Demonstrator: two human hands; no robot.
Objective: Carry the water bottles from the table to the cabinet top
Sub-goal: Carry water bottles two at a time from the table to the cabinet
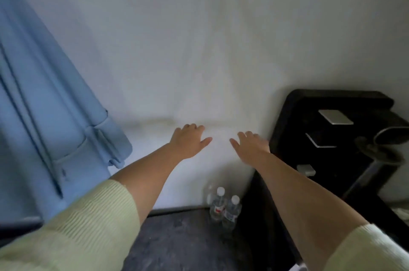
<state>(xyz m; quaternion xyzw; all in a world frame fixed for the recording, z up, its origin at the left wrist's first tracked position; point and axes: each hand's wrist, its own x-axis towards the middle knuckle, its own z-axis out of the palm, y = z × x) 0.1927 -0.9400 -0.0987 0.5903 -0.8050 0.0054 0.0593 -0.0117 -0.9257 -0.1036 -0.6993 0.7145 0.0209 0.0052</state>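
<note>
1. A blue curtain (44, 115) hangs at the far left, well to the left of the water bottles (224, 208), and its hem reaches down toward the dark floor (183, 242).
2. A pale green ribbed sleeve (84, 226) covers the left upper arm, low and to the left of the bottles.
3. The left hand (188, 140) is stretched out in front of the white wall (199, 38), above the bottles and a little to their left. Its fingers are spread and relaxed, and it holds nothing.
4. Two clear plastic water bottles with white caps stand upright on the floor, touching each other, against the foot of the wall. A third, fainter bottle shape seems to stand just behind them on their left, but it is too blurred to be sure.
5. The right hand (251, 145) reaches forward above the bottles and slightly to their right. Its fingers are loosely spread and it grips nothing.
6. A black cabinet (287, 115) stands just to the right of the bottles, with pale flat items on its shelves.
</note>
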